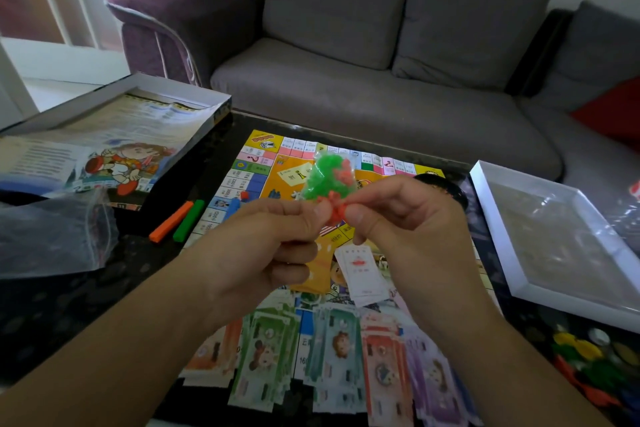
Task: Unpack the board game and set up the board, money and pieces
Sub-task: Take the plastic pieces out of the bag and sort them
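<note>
both hands (277, 236) (398, 218) pinch a bag of pieces (327, 180) above the board (263, 163).

Left hand (273, 239) and right hand (398, 218) pinching small clear bag (327, 180) of green and red pieces above board (263, 166). Money stacks (332, 357) lying at 6 o'clock, box (114, 135) sitting at 10 o'clock, white tray (519, 246) at 3 o'clock.

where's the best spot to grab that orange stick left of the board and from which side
Grip the orange stick across its middle, coming down from above. It lies flat on the table, long and narrow. The green stick lies close on its right, so pinch the long sides with slim fingertips, or take the near end, where the gap widens.
</note>
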A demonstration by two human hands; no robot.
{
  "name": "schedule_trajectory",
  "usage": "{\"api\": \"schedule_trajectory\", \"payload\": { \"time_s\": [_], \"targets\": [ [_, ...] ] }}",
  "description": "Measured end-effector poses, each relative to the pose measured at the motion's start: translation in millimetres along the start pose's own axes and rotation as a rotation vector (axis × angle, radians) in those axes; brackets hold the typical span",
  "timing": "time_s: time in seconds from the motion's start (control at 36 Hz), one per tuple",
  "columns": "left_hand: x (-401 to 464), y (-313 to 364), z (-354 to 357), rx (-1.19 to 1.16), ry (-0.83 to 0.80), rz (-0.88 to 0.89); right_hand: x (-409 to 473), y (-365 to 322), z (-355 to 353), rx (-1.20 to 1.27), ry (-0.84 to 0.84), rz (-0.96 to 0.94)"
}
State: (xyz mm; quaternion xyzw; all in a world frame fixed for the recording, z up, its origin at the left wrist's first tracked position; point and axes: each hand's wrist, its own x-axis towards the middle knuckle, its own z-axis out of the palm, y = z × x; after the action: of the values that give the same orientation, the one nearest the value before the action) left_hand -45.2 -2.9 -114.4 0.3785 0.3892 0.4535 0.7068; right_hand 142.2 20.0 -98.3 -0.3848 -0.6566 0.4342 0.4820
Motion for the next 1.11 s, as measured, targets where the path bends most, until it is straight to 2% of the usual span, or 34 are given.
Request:
{"api": "schedule_trajectory", "payload": {
  "time_s": [0.22, 0.42, 0.53, 0.69, 1.11],
  "targets": [
    [-1.9, -3.2, 9.9, -0.063, -0.028, 0.001, 0.1, 2.8, -0.3, 0.069, 0.006, -0.026],
    [-8.0, -2.4, 16.2, -0.107, 0.03, 0.023, -1.4, 1.1, 3.7, 0.11, 0.008, -0.068],
    [-10.1, -1.7, 15.5, -0.101, 0.051, 0.021, -4.0, 0.3, 8.6, -0.048, 0.018, -0.145],
    [-12.0, 0.2, 14.0, -0.104, 0.056, 0.005, -4.2, -1.2, 8.3, -0.041, -0.01, -0.101],
    [-10.9, 4.8, 22.6, -0.126, -0.012, -0.002, -0.9, -1.1, 5.1, 0.186, 0.038, -0.07]
  ]
}}
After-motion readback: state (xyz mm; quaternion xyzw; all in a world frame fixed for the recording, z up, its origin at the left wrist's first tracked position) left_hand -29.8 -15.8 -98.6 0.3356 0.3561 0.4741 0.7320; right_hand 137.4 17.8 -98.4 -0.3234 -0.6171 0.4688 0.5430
